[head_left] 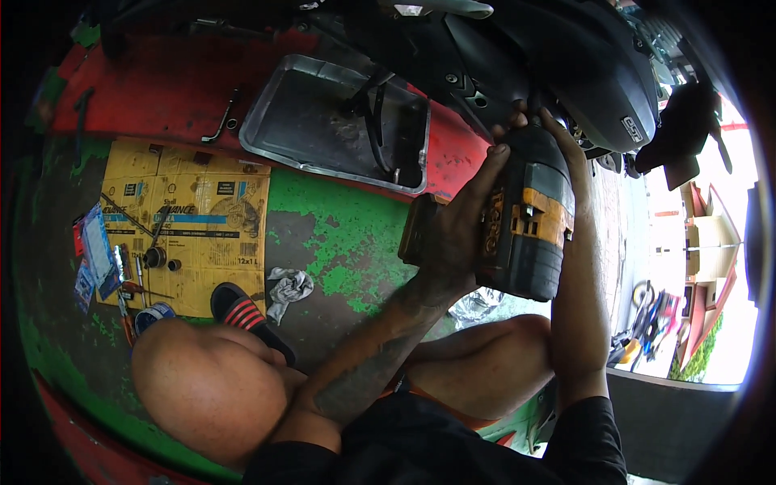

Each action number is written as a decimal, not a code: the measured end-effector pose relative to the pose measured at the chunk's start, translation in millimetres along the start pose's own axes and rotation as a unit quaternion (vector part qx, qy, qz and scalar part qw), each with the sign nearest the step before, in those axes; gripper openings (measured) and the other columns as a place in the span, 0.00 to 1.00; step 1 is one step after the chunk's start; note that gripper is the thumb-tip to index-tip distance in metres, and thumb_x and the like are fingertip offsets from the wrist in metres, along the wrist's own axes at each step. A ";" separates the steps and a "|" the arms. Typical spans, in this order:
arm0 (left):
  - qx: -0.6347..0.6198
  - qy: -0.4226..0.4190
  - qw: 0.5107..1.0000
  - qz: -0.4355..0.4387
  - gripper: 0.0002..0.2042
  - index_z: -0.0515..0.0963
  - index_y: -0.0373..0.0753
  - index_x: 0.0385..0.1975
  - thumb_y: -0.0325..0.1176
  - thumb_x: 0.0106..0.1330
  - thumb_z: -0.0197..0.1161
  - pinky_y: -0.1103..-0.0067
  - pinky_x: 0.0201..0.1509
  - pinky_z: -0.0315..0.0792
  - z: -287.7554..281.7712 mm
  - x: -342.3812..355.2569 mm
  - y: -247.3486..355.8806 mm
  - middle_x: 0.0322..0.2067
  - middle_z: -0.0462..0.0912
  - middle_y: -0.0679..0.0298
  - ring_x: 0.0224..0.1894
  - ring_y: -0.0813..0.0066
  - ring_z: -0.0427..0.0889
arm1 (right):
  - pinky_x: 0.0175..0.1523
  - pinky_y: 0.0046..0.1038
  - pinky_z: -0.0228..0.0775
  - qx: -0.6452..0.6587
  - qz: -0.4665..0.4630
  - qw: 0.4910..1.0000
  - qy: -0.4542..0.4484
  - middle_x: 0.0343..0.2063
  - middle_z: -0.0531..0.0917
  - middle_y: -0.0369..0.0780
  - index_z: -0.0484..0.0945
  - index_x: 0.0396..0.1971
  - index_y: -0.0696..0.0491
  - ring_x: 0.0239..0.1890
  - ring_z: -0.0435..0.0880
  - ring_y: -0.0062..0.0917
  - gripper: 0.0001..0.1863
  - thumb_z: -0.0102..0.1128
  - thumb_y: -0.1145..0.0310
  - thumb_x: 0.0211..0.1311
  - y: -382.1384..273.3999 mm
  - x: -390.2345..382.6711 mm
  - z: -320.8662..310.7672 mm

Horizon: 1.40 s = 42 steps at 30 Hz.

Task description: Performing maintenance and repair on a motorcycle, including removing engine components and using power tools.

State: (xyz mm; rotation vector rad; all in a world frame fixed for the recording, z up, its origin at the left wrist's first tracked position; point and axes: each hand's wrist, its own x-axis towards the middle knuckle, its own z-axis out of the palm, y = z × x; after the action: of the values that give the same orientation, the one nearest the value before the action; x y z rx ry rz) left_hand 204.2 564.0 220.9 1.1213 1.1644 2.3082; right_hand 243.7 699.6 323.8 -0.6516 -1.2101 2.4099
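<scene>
A black and yellow cordless impact wrench (529, 218) is held up against the underside of a dark motorcycle (558, 48). My left hand (461, 218) is closed round its grip, just above the battery (421, 230). Along the right side of the tool's nose lies my right hand (570, 149), its fingers curving in toward the front end. The tip of the wrench is hidden among the black body panels, so what it touches cannot be seen.
A metal drip tray (275, 149) rests on a red platform (162, 97), beside a bent wrench (221, 121). On the green floor, flattened cardboard (218, 279) bears sockets (155, 257) and several tools. A crumpled rag (289, 291) lies near my sandal (242, 311).
</scene>
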 end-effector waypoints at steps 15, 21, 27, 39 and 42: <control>0.089 0.033 0.994 0.062 0.44 0.53 0.40 0.72 0.31 0.56 0.71 0.66 0.44 0.81 10.9 9.1 -0.6 0.55 0.75 0.44 0.47 0.52 0.83 | 0.53 0.36 0.79 0.064 0.008 0.996 -0.067 0.38 0.81 0.41 0.71 0.51 0.59 0.49 0.82 0.38 0.20 0.44 0.58 0.74 -5.0 3.6 -5.8; 0.107 0.037 0.991 0.075 0.44 0.52 0.39 0.72 0.35 0.57 0.72 0.65 0.43 0.82 13.5 16.0 2.5 0.50 0.78 0.44 0.43 0.53 0.85 | 0.56 0.37 0.78 0.083 -0.011 0.995 -0.045 0.38 0.82 0.43 0.71 0.51 0.60 0.51 0.82 0.41 0.21 0.46 0.57 0.73 -7.6 2.4 5.4; -0.063 -0.012 0.997 -0.049 0.46 0.47 0.40 0.73 0.40 0.60 0.72 0.70 0.65 0.71 12.2 8.3 1.8 0.66 0.60 0.51 0.65 0.60 0.69 | 0.57 0.43 0.77 0.065 0.001 0.995 -0.070 0.42 0.81 0.45 0.70 0.53 0.61 0.53 0.81 0.44 0.21 0.47 0.58 0.73 -8.7 9.2 -1.0; -0.328 -0.039 0.936 -0.119 0.32 0.46 0.42 0.73 0.49 0.75 0.46 0.69 0.57 0.78 34.2 -28.5 0.5 0.59 0.70 0.51 0.56 0.62 0.78 | 0.56 0.39 0.79 0.027 -0.009 0.999 -0.035 0.41 0.82 0.41 0.70 0.53 0.56 0.50 0.82 0.40 0.16 0.43 0.61 0.76 -3.2 -33.1 -17.3; -0.188 -0.075 0.976 -0.081 0.32 0.48 0.41 0.72 0.44 0.73 0.52 0.70 0.55 0.79 38.1 -40.7 -20.4 0.56 0.73 0.50 0.54 0.61 0.80 | 0.57 0.41 0.77 0.003 -0.001 1.000 0.008 0.49 0.81 0.45 0.68 0.56 0.57 0.54 0.80 0.41 0.19 0.43 0.59 0.75 -8.0 -61.0 -38.9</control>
State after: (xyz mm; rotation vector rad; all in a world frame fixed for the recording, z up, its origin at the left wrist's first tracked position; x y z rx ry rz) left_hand 258.2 573.2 198.1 0.9964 0.6966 2.1554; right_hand 316.5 698.2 324.4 -0.6677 -1.1958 2.4015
